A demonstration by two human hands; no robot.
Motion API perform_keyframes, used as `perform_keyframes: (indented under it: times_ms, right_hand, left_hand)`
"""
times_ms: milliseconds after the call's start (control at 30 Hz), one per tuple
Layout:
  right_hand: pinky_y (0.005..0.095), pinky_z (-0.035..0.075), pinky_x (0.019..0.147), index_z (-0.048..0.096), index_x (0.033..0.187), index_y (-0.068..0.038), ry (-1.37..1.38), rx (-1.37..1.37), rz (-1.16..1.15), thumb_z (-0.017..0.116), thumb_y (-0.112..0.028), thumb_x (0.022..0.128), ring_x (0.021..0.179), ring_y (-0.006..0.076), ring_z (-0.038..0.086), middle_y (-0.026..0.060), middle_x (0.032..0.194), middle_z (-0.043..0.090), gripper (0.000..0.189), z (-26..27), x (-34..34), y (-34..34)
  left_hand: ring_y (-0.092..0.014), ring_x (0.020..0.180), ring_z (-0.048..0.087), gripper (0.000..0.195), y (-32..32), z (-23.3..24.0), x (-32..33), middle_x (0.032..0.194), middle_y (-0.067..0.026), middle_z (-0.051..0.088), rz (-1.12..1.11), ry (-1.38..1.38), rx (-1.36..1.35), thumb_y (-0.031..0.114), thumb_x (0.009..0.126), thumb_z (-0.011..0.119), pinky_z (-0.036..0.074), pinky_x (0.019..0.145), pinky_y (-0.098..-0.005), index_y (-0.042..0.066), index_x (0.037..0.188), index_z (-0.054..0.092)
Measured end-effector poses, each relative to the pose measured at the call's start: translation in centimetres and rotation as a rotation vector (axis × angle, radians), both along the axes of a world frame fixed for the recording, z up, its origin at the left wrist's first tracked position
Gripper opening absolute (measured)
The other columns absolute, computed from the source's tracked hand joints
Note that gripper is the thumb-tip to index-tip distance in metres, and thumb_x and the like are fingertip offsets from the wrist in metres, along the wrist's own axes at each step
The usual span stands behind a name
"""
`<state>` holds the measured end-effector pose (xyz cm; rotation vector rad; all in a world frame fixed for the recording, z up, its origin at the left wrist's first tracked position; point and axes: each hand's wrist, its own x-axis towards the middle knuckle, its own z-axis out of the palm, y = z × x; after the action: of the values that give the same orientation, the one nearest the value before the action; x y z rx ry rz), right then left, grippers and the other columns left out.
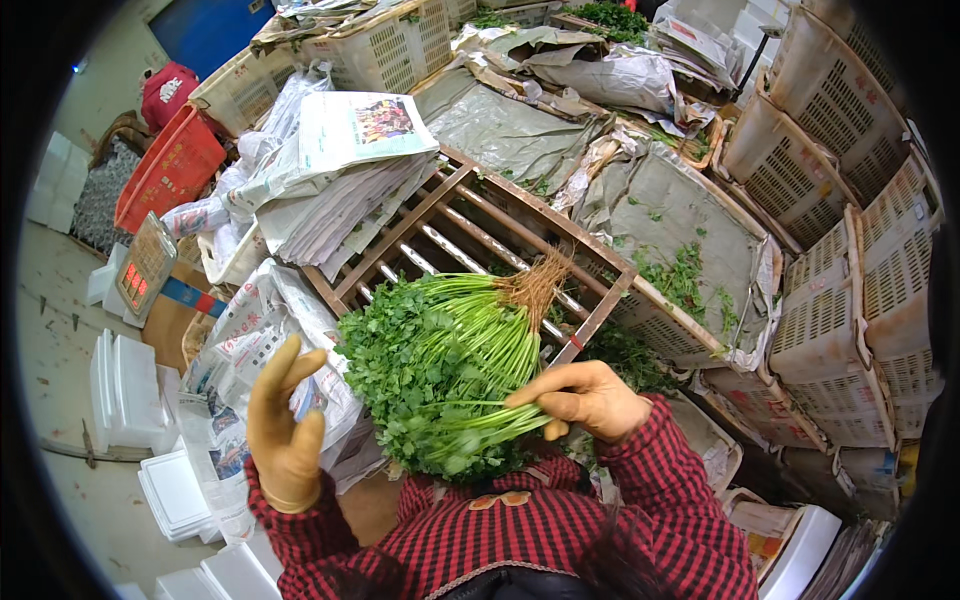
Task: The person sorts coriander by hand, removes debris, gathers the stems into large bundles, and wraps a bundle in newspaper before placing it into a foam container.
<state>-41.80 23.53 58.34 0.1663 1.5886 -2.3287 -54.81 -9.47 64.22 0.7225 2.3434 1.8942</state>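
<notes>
A large bunch of leafy green herbs (420, 345), like coriander, lies on a rusty metal rack (480, 240). Its leaves point left and its brown roots (541, 285) lie at the upper right on the bars. My right hand (581, 397), in a yellowish glove, pinches several green stems (480, 435) at the near edge of the bunch; their leaves are slightly blurred. Left of the leaves, my left hand (289, 427) is raised with fingers apart and holds nothing, above newspaper sheets (232, 375) spread on a surface.
A stack of newspapers (352, 187) rests on the rack's far left part. Plastic crates (817, 315) stand stacked at right. A digital scale display (142, 270), a red basket (169, 169) and white foam boxes (131, 390) are at left. Someone in a red top (169, 94) is at the upper left.
</notes>
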Motion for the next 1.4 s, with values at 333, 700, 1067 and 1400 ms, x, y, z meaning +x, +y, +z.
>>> perform_keyframes:
  times_ms: [333,700,1067,1400]
  right_hand:
    - [0.032,0.06,0.088,0.05,0.15,-0.007,0.079,0.666,-0.409,0.062,-0.017,0.105,0.098,0.0163,0.07,0.0183,0.13,0.068,0.049,-10.4,-15.3,4.0]
    - [0.0399,0.056,0.091,0.067,0.13,-0.016,0.003,1.404,-0.246,0.075,-0.049,0.089,0.105,0.0286,0.069,0.0111,0.12,0.068,0.053,-11.2,-12.7,-0.8]
    - [0.0288,0.057,0.077,0.07,0.11,-0.005,-0.18,0.686,-1.034,0.072,-0.006,0.094,0.083,0.0142,0.067,0.0058,0.101,0.073,0.017,-12.8,-8.3,5.9]
    - [0.034,0.059,0.085,0.072,0.1,-0.007,0.004,1.096,-0.688,0.071,-0.007,0.092,0.095,0.0215,0.071,0.0084,0.106,0.073,0.008,-13.3,-11.3,1.9]
  left_hand:
    - [-0.043,0.151,0.034,0.103,15.1,-15.0,-8.1,0.159,-0.0202,0.046,-0.261,0.14,-1.024,0.054,0.083,0.078,0.014,0.126,-0.0624,0.008,0.162,0.03]
    - [-0.041,0.151,0.035,0.118,14.1,-21.1,-9.4,0.156,-0.0195,0.048,-0.193,0.16,-0.85,0.067,0.069,0.082,0.015,0.126,-0.0602,0.007,0.159,0.035]
    - [-0.041,0.15,0.035,0.118,14.2,-21.0,-10.1,0.155,-0.0218,0.048,-0.225,0.113,-0.879,0.064,0.07,0.084,0.012,0.127,-0.0602,0.004,0.159,0.034]
    - [-0.04,0.151,0.033,0.117,14.1,-21.0,-10.4,0.157,-0.0215,0.045,-0.272,0.093,-0.818,0.06,0.07,0.084,0.01,0.126,-0.0626,0.005,0.159,0.033]
